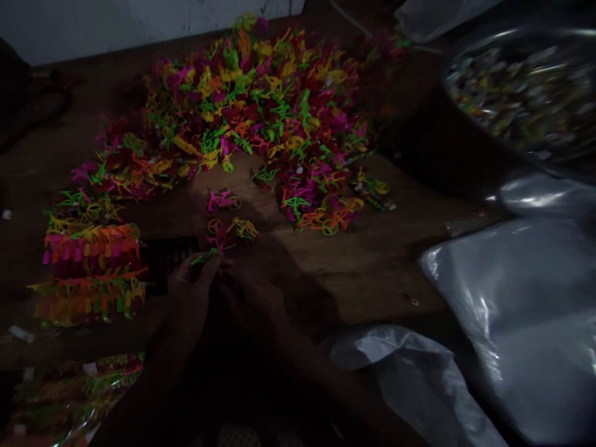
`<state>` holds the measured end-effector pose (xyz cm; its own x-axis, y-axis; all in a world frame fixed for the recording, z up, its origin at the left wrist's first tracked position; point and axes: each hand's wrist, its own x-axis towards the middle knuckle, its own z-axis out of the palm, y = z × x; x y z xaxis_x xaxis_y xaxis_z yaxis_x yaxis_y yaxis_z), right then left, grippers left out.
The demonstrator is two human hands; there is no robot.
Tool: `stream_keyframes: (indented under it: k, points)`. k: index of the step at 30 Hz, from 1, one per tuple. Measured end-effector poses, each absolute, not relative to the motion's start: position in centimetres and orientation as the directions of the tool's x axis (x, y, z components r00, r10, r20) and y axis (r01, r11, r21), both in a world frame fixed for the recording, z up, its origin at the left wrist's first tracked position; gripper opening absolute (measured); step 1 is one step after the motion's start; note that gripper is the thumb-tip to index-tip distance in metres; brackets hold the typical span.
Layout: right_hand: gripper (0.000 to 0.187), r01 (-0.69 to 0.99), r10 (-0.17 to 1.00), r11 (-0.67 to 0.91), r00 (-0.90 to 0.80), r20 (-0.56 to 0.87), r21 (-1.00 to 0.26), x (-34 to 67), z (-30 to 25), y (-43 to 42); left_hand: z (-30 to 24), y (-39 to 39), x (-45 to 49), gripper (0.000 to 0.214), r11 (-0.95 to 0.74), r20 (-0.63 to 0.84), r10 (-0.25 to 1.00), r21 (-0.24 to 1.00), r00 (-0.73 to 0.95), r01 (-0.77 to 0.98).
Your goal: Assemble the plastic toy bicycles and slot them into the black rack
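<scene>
My left hand [193,282] is closed in a pinch, with a small green plastic toy piece [203,257] showing at its fingertips. My right hand [254,292] meets it, fingers bent inward; what they hold, if anything, is lost in the dark. Just beyond the fingers lie a pink toy bicycle [222,200], a red-pink plastic piece [218,234] and a yellow plastic piece [244,228]. A black slotted rack [170,257] sits beside my left hand. Left of it, bright plastic pieces hang together in neat rows [93,245].
A large heap of coloured plastic toy pieces [261,93] spreads across the back of the wooden table [372,267]. At right stand a wide basin [419,136] of small mixed pieces and clear plastic bags [512,279]. Another plastic bag [405,366] lies in front. Packed strips [74,397] are at lower left.
</scene>
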<state>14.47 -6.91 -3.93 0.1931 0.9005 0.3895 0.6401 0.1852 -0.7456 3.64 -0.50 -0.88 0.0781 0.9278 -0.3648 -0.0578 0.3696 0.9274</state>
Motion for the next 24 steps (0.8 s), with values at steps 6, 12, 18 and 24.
stream_keyframes:
  k: [6,12,18,24]
  points:
    - [0.022,0.743,0.906,0.008,0.278,0.319,-0.669,18.6,-3.3,-4.9,-0.9,-0.5,3.4,0.016,0.189,-0.194,0.979,0.978,0.056,0.083]
    - [0.027,0.752,0.903,-0.053,0.317,0.289,-0.657,20.5,-4.6,-2.2,-0.9,-1.2,2.4,0.027,0.274,-0.281,0.952,0.959,0.124,0.069]
    - [0.024,0.741,0.731,-0.306,0.585,0.351,-0.598,23.6,-4.8,-4.6,-1.7,-1.8,2.4,0.027,0.432,-0.407,0.883,0.899,0.233,-0.068]
    - [0.027,0.807,0.71,-0.325,0.552,0.437,-0.493,25.2,-2.8,-6.1,-1.1,-2.3,2.0,0.027,0.385,-0.355,0.915,0.91,0.192,-0.153]
